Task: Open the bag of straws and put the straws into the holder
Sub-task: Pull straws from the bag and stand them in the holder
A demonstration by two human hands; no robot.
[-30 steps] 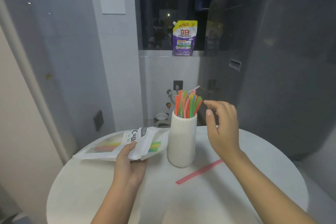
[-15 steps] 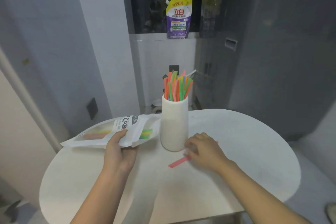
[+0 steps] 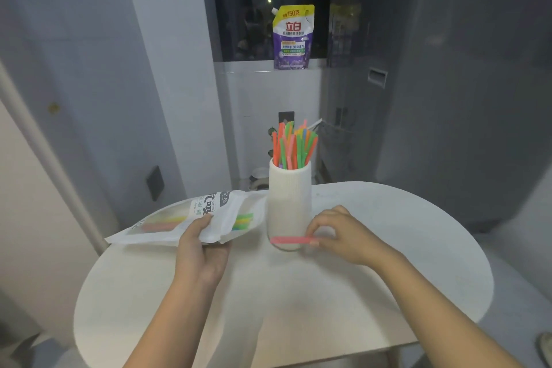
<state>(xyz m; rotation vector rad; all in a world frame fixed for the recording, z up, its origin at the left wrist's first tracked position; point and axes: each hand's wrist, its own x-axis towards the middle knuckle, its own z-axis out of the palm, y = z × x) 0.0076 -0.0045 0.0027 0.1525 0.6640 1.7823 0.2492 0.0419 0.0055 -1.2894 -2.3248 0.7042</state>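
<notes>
I see my right hand (image 3: 346,236) pinching a pink straw (image 3: 292,240) level, just in front of the white holder's (image 3: 289,203) base. The holder stands mid-tabletop (image 3: 298,293), packed with coloured straws (image 3: 294,145). My left hand (image 3: 203,248) grips the straw bag (image 3: 191,218), whose far corner overhangs the left edge. Open tabletop lies nearer me and to the right.

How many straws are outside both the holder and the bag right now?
1: a pink straw, pinched by the right hand in front of the white holder. None other shows on the table, though the arms may hide some.
</notes>
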